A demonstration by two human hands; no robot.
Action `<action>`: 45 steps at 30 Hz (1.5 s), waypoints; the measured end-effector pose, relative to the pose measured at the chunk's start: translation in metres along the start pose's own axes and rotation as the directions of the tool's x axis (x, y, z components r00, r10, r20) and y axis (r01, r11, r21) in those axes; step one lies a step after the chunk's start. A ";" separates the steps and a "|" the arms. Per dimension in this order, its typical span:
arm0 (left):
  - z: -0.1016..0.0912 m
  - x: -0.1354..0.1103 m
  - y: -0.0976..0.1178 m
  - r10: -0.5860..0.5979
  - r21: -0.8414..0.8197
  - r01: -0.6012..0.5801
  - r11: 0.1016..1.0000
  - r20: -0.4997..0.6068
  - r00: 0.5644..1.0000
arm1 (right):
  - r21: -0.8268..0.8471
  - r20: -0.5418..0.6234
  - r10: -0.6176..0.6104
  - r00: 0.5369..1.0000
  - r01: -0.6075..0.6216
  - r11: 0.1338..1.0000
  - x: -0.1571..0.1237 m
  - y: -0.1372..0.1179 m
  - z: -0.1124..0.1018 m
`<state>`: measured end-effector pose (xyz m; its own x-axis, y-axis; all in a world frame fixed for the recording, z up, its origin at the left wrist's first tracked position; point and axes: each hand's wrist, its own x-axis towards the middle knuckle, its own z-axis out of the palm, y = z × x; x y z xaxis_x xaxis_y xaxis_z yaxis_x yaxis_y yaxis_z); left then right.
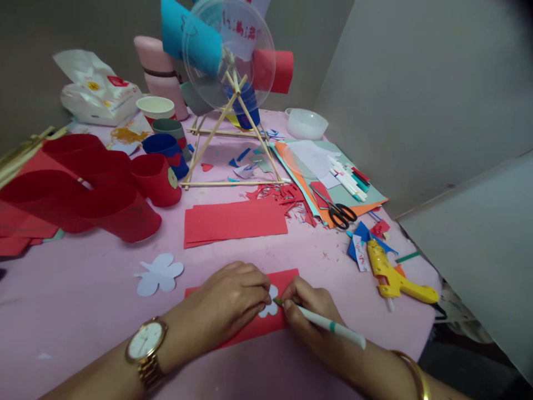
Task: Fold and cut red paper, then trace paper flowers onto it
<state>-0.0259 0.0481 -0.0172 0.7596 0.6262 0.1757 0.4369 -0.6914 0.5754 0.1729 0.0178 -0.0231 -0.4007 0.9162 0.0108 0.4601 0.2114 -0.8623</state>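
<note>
My right hand point(310, 311) is closed around a white marker pen point(343, 333) with a green band. The pen's green tip touches the edge of a small white paper flower point(272, 309). That flower lies on a red paper strip point(237, 338) near the table's front. With bent fingers held together, my left hand point(237, 294) presses the flower down and hides its left part. Left of this hand a larger white paper flower point(160, 275) lies flat. Just beyond both hands are stacked red paper strips point(237, 222).
Red paper cups point(125, 214) stand at left. A stick frame point(214, 139) carrying a clear disc point(229, 55) and coloured cups rises at the back. Scissors point(341, 215), markers point(352, 180) and a yellow glue gun point(391, 275) lie at right, with paper scraps point(278, 193) between.
</note>
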 end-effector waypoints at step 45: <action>0.018 -0.011 0.011 0.020 0.333 -0.017 0.943 -0.005 1.000 | -0.039 -0.063 0.031 0.998 -0.033 0.999 0.001 -0.003 -0.002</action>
<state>-0.0202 0.0271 -0.0269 0.7657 0.6140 0.1917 0.5590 -0.7827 0.2737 0.1728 0.0191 -0.0195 -0.3355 0.9419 0.0163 0.5034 0.1939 -0.8420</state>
